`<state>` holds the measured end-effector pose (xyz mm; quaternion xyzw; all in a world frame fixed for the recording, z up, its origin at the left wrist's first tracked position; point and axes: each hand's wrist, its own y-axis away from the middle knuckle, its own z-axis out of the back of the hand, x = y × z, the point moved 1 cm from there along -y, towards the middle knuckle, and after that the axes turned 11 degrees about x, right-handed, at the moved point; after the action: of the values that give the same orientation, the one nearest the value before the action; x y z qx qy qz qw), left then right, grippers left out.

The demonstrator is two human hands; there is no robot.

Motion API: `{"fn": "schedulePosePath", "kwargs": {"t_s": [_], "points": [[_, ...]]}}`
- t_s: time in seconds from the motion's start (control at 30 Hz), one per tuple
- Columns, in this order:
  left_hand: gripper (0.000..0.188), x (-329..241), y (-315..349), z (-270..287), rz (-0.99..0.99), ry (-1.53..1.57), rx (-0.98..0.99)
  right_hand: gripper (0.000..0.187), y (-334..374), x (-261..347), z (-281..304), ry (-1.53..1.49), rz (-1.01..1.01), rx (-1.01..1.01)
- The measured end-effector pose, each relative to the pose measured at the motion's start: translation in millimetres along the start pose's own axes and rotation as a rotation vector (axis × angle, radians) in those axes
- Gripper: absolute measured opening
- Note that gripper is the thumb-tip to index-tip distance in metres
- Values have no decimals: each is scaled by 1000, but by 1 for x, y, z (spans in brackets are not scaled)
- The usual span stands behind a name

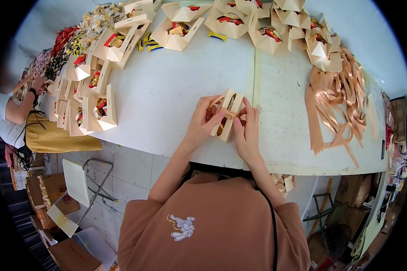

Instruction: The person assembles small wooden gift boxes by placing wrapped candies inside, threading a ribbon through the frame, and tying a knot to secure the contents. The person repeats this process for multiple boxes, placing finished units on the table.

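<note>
A small cream cardboard candy box (224, 133) is between my hands above the table's near side, its two flaps nearly meeting. Wrapped sweets show in the gap. A tan ribbon (231, 114) crosses the middle of the box. My left hand (201, 121) is closed round the left side of the box, its thumb at the ribbon. From the right, my right hand (247, 137) grips the other side with thumb and fingers. Whether either hand also pinches the ribbon's ends is hard to make out.
Loose tan ribbons (337, 101) lie heaped at the right. Open filled boxes (181, 38) line the far edge and left side of the white table (167, 99). Piles of wrapped sweets (99, 20) lie far left, near another person (16, 113). A folding chair (77, 183) stands lower left.
</note>
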<state>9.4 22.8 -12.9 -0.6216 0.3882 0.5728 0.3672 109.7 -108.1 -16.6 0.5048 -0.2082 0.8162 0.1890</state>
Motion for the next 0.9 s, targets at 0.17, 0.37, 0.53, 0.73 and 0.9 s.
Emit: {"fn": "schedulePosePath", "kwargs": {"t_s": [0.17,0.37,0.53,0.73,0.9], "points": [[52,-11,8,-2,-29,-148,41,74,-5,18,2,114,-8,22],[55,-33,22,-5,36,-463,24,73,-9,22,2,152,8,79],[50,-37,17,-11,142,-514,-92,76,-13,2,12,36,17,148],[53,-25,15,-5,87,-551,-33,89,-26,15,51,-133,-26,478],[55,-27,12,-1,113,-351,59,66,-52,3,59,-327,-194,522]]}}
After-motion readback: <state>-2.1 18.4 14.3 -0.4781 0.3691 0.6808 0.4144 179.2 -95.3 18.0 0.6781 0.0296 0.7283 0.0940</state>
